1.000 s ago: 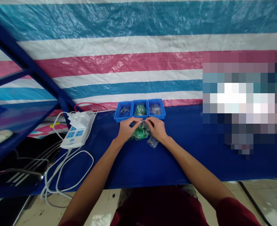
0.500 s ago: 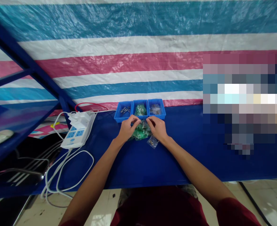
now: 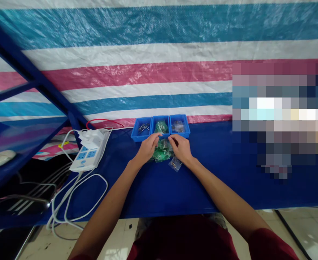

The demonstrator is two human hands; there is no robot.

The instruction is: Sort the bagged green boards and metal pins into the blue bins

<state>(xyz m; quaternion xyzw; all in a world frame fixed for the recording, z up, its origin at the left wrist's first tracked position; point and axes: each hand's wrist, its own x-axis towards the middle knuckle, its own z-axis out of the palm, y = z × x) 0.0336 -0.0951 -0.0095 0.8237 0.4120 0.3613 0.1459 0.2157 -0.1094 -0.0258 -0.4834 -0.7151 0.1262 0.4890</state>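
My left hand (image 3: 148,147) is closed in a pinch, thumb against fingers, at the upper left corner of a small clear plastic bag (image 3: 163,143). The opposite corner of that bag is pinched by my right hand (image 3: 181,147). What is inside the bag is too small to make out. Under and below it lies a pile of green-looking clear bags (image 3: 161,155) on the table. Just below my right hand rests another small clear bag (image 3: 175,164) with brass-coloured bits in it.
Behind my hands stand three joined blue bins: the left bin (image 3: 137,137) holds metal pins, the middle bin (image 3: 161,118) green bags, the right bin (image 3: 178,117) clear bags. A white power strip (image 3: 87,159) with looped cables (image 3: 106,184) lies left on the blue table (image 3: 169,195).
The fingers of my left hand have shifted slightly at the bag's top edge. My right hand, the bins and the pile stay nearly where they were.
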